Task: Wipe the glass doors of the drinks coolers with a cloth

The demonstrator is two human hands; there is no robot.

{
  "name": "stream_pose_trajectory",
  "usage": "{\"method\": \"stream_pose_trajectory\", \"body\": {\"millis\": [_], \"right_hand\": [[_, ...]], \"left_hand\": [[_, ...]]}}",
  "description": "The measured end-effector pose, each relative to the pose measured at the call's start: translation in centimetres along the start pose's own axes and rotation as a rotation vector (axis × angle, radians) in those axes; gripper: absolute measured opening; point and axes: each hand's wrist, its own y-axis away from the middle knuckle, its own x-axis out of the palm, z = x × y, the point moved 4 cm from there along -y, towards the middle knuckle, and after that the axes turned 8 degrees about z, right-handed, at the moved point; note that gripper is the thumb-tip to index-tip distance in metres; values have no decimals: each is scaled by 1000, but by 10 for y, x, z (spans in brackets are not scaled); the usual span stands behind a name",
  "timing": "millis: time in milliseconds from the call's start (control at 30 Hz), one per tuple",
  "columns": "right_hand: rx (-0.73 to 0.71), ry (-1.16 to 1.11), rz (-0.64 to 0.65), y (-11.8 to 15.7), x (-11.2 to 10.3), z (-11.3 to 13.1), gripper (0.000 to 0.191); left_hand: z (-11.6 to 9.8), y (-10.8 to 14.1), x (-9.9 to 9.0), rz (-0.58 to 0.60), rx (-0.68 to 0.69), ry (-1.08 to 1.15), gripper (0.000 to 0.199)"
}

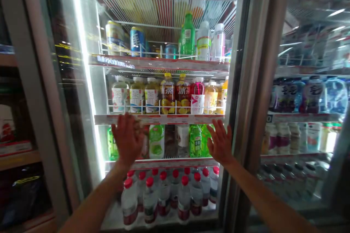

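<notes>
Both of my arms reach toward a lit drinks fridge. My left hand is raised with fingers stretched upward, holding nothing, before the left part of a shelf edge. Beside it stands a green-and-white bottle; other items behind the hand are partly hidden. My right hand, fingers spread and empty, is close to the metal door frame. Just left of it are a green bottle and another green bottle partly covered by the fingers. Whether either hand touches glass or shelf, I cannot tell.
Above the hands are iced tea bottles and a pink drink bottle. Higher up stand a blue can and a tall green bottle. Several red-capped water bottles fill the bottom. Another stocked fridge section is at right.
</notes>
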Motion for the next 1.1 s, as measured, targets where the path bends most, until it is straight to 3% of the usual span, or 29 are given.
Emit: {"method": "stream_pose_trajectory", "body": {"millis": [67, 133, 200, 300, 367, 400, 533, 600, 633, 700, 800, 867, 900, 933, 1033, 1100], "right_hand": [[-2, -8, 0, 0, -1, 0, 59], [-4, -11, 9, 0, -1, -1, 59], [-10, -10, 13, 1, -1, -1, 59], [-20, -8, 6, 2, 0, 0, 61], [-9, -11, 8, 2, 0, 0, 61], [0, -15, 11, 2, 0, 0, 61], [4, -21, 8, 2, 0, -1, 60], [-5, -12, 2, 1, -1, -1, 59], [-8, -7, 4, 1, -1, -1, 58], [-9, 0, 10, 1, 0, -1, 57], [-1, 5, 5, 1, 0, 0, 55], [2, 1, -3, 1, 0, 0, 55], [5, -1, -3, 1, 0, 0, 55], [7, -1, 1, 1, 0, 0, 55], [6, 7, 7, 1, 0, -1, 55], [-3, 11, 5, 1, 0, -1, 56]], "left_hand": [[-41, 4, 15, 37, 289, -49, 54], [-49, 6, 19, 55, 391, -81, 52], [-27, 2, 9, 14, 285, -112, 53], [23, -6, -15, -153, -105, -145, 56], [28, -7, -19, -221, -256, -141, 56], [17, -6, -14, -214, -238, -132, 56], [-64, 9, 23, 27, 213, -64, 59], [-83, 18, 32, 116, 382, -41, 59], [-79, 19, 31, 127, 404, -38, 59], [-53, 13, 19, 76, 311, -45, 59], [-6, -5, -3, -79, -38, -38, 58], [-1, -13, -7, -148, -181, -25, 57], [-11, -14, -3, -147, -169, -22, 57], [-26, -14, 3, -123, -99, -21, 57], [-80, -5, 25, 39, 279, -12, 57], [-92, -1, 29, 95, 433, -20, 55]]}}
